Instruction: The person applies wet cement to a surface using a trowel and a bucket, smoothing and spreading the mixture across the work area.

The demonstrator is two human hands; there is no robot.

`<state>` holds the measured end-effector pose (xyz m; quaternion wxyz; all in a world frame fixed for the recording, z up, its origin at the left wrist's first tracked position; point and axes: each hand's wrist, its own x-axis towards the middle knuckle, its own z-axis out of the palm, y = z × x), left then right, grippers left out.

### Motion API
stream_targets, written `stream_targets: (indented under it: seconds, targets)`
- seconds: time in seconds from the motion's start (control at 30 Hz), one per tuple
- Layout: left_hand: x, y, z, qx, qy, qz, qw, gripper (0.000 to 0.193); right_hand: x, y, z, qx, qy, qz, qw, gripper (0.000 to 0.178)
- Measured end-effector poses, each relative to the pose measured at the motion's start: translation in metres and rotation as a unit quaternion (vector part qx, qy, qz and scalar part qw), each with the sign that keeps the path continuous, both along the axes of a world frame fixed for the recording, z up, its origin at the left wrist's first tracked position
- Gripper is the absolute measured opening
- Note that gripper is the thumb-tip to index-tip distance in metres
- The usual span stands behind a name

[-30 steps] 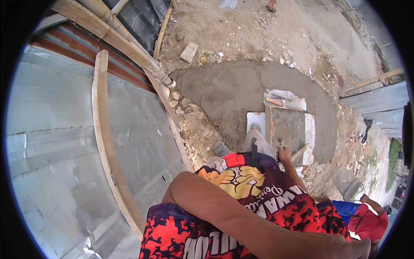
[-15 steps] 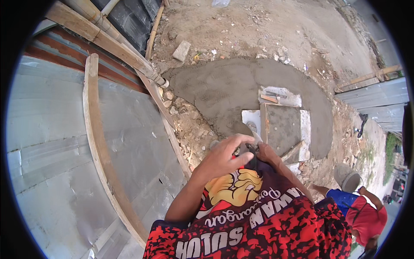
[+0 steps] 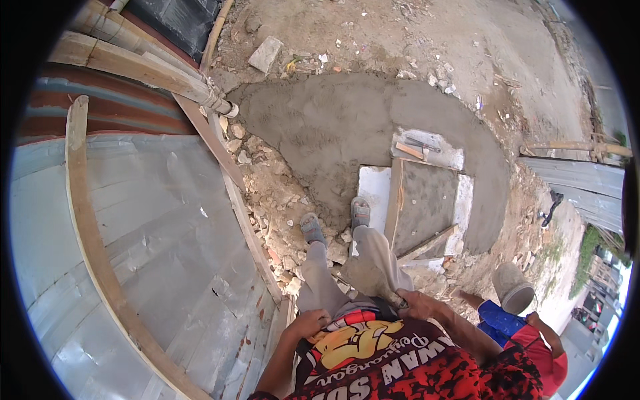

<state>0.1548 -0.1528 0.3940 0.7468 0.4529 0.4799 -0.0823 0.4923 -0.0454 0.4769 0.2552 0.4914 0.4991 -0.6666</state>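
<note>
My right hand (image 3: pixel 419 305) is closed round the handle of a cement-coated trowel (image 3: pixel 363 272). Its blade hangs in front of my trousers, pointing left. At the left side of my waist, my left hand (image 3: pixel 311 323) is curled into a fist against the clothing (image 3: pixel 340 312); the folds there hide exactly what part it grips. Beyond my feet spreads a grey patch of wet cement (image 3: pixel 313 123). Beside my right foot lies a square cement-topped slab (image 3: pixel 429 200) edged with wood strips and white boards. Another hand tool (image 3: pixel 423 145) rests on its far white board.
Corrugated metal sheeting (image 3: pixel 153 220) with a curved plank (image 3: pixel 87 207) stands along the left. Bamboo poles (image 3: pixel 153 70) jut in at upper left. Rubble (image 3: pixel 267 180) lies round my feet. At right, a person in red and blue (image 3: pixel 501 323) is beside a cement-smeared bucket (image 3: pixel 513 287).
My hands, close together over the trowel before, have parted and come back toward my waist. The left has closed at the clothing; the right has brought the trowel nearer. My feet now show.
</note>
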Motion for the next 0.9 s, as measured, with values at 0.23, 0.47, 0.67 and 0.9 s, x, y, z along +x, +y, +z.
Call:
stream_targets:
  seconds: [0.23,0.47,0.67,0.9]
  targets:
    - [0.069,-0.04,-0.04,-0.172,-0.073,0.004,0.982,0.027,0.054,0.08,-0.185,0.156,-0.014,-0.156,0.975,0.049]
    - [0.124,0.094,-0.323,0.007,0.047,-0.094,0.994,0.037,0.03,0.228,-0.527,0.31,-0.075,-0.143,0.937,0.042]
    - [0.136,0.176,-0.475,0.195,0.069,-0.129,0.97,0.039,0.005,0.327,-0.675,0.549,-0.002,-0.013,0.836,0.038]
    - [0.12,0.188,-0.509,0.236,0.058,-0.171,0.955,0.041,-0.02,0.434,-0.71,0.542,-0.04,0.072,0.836,0.059]
